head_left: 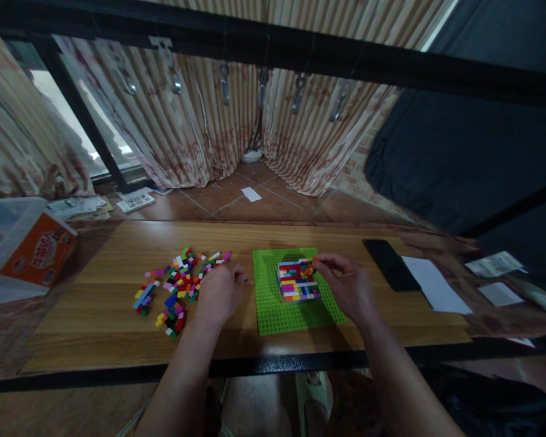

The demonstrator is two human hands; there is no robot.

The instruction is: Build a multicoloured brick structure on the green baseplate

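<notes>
A: Where's the built block (295,290) from where you're standing?

B: On the green baseplate (269,318), a little right of its middle. The right hand (346,286) is at its far right corner, thumb and fingers drawn in by an orange bit. Whether they pinch it or only touch it, I can't tell.

A: And the left hand (222,288)?

B: Fingers curled, just beside the loose bricks (182,279). There's a dark blue speck by the fingertips — held or not, I can't say from here.

A: Heavy, that block?

B: Light, I'd guess, and stiff, being plastic. I'd take it low, by two opposite sides; a tug on one top brick might just pop that brick off. The loose ones look smooth enough to slip, so pinch them by their flat sides.

A: What else catches your eye?

B: The baseplate's dotted with small round studs. The block is squarish, banded in red, white, yellow and purple — and under it all runs the flat wood grain of the tabletop (95,331).
</notes>
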